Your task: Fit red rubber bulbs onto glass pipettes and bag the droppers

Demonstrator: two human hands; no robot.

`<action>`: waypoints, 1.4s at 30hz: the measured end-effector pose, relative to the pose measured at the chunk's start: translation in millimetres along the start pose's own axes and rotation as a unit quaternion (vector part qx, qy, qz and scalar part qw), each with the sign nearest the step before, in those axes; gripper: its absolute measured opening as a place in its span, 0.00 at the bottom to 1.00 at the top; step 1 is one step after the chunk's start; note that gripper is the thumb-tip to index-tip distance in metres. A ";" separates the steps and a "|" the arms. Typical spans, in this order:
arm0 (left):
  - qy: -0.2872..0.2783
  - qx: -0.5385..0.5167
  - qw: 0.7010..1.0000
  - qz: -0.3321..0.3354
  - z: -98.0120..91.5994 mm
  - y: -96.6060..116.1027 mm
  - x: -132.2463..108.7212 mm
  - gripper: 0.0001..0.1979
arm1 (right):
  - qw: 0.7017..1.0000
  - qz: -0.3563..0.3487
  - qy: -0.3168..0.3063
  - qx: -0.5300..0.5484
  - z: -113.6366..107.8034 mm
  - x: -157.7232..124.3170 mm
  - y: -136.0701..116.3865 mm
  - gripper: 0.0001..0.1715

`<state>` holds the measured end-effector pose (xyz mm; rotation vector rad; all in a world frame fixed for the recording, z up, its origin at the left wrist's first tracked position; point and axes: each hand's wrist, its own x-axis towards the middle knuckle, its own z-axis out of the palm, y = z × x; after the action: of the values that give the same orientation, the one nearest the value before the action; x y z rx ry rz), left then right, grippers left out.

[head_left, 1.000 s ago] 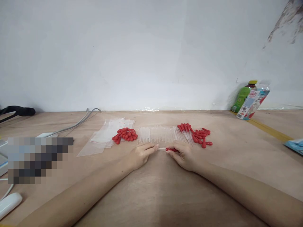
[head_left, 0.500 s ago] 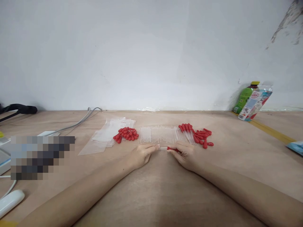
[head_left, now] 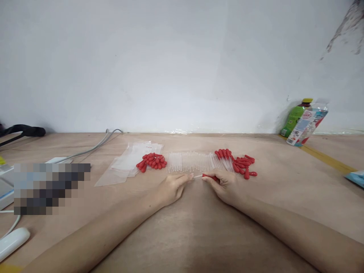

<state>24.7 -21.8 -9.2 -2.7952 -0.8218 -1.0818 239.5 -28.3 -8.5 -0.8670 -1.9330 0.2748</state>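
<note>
Between my hands is a thin clear dropper tube (head_left: 198, 176), its right end at the mouth of a red rubber bulb (head_left: 209, 176). My left hand (head_left: 172, 188) pinches the tube's left part with thumb and fingertips. The bulb is gripped in my right hand (head_left: 226, 185), which partly hides it. Just beyond the hands lies a row of clear dropper tubes (head_left: 190, 161). Left of that row is a pile of loose red bulbs (head_left: 153, 162). At its right end lie several droppers with red bulbs fitted (head_left: 223, 154), beside more scattered red bulbs (head_left: 241, 163).
Clear plastic bags (head_left: 125, 165) lie behind my left forearm. At far left are a grey cable (head_left: 93, 148), a white mouse-like object (head_left: 14, 242) and a blurred patch. A green bottle (head_left: 294, 119) and a printed clear bottle (head_left: 307, 125) lean against the wall at right.
The tube and bulb are slightly more tilted, with the right end higher. More of the red bulb shows between my right fingers. Both hands remain in nearly the same place.
</note>
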 end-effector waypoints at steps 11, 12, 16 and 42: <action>-0.049 0.100 0.989 0.093 -6.5 -3.4 2.1 0.15 | 0.990 -0.013 -0.137 0.019 -9.7 7.1 -2.7 0.09; -0.052 0.113 0.988 0.097 -6.2 -3.2 2.0 0.14 | 0.990 -0.019 -0.140 -0.005 -10.4 7.6 -3.4 0.09; -0.017 0.107 0.992 0.062 -3.1 -2.5 0.5 0.13 | 0.992 -0.031 -0.112 -0.043 -11.6 8.3 -1.7 0.09; -0.023 0.016 0.999 -0.028 -4.1 2.8 0.6 0.11 | 0.986 -0.075 -0.141 -0.036 -0.6 5.6 7.7 0.08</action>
<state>23.9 -24.8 -5.2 -2.7961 -0.9193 -1.0048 242.0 -19.1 -8.3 -0.7543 -2.2721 0.2486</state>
